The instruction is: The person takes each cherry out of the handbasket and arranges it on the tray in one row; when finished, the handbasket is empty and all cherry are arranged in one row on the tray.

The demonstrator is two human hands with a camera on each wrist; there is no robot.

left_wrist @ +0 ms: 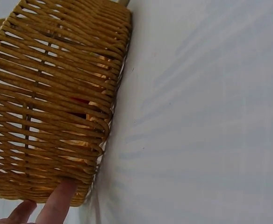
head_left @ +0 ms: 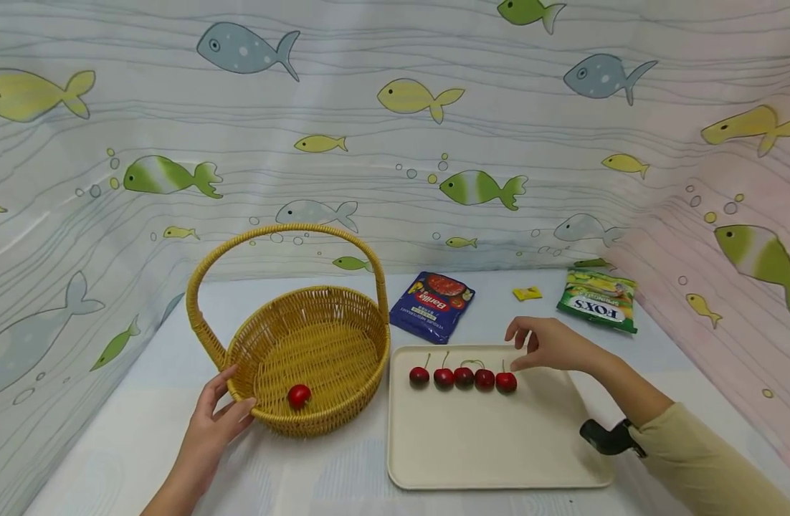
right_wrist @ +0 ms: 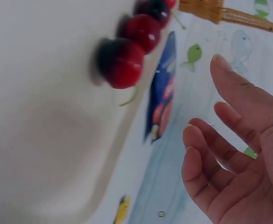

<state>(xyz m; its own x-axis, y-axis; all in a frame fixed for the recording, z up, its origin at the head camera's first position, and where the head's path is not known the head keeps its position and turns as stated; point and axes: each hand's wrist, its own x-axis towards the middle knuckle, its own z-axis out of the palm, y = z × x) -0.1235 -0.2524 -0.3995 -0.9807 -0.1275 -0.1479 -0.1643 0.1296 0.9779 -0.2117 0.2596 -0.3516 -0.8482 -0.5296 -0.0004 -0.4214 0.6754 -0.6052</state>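
Note:
My left hand (head_left: 211,430) holds the near left rim of a round wicker basket (head_left: 369,387) with a tall arched handle. In the left wrist view, a digit presses the basket's woven outer wall (left_wrist: 47,107). One red cherry (head_left: 299,396) lies inside the basket. Several dark red cherries with stems, among them the rightmost cherry (head_left: 506,382), sit in a row on a cream tray (head_left: 492,444). My right hand (head_left: 550,344) hovers just above and right of that cherry, its fingers loosely bent with nothing between them. The right wrist view shows the hand apart from the rightmost cherry (right_wrist: 122,63).
Behind the tray lie a blue Barilla pouch (head_left: 434,307), a small yellow packet (head_left: 527,293) and a green Fox's bag (head_left: 598,299). A fish-patterned sheet (head_left: 395,165) hangs at the back and sides of the white table.

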